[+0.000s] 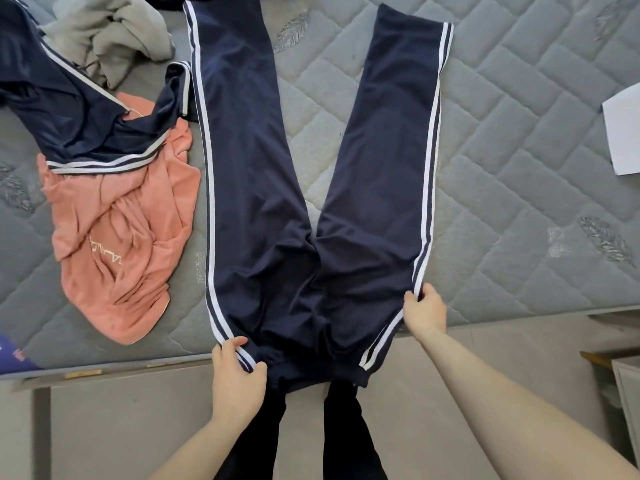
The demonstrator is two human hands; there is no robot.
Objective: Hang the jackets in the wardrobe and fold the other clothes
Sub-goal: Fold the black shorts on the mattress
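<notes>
Trousers (270, 188), one navy pair with white side stripes, flat on quilted grey mattress (519, 168). Left hand (237, 370) and right hand (424, 311) pinch waist sides. Three crumpled garments at 10 o'clock: navy jacket (69, 109), pink top (131, 237), grey top (110, 32).

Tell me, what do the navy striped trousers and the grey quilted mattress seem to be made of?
The navy trousers with white side stripes look like a smooth synthetic knit, perhaps polyester: faint sheen and soft, shallow creases. The grey quilted mattress seems to have a padded woven cover, matte, stitched in a raised brick pattern. Neither can be confirmed by sight alone.
</notes>
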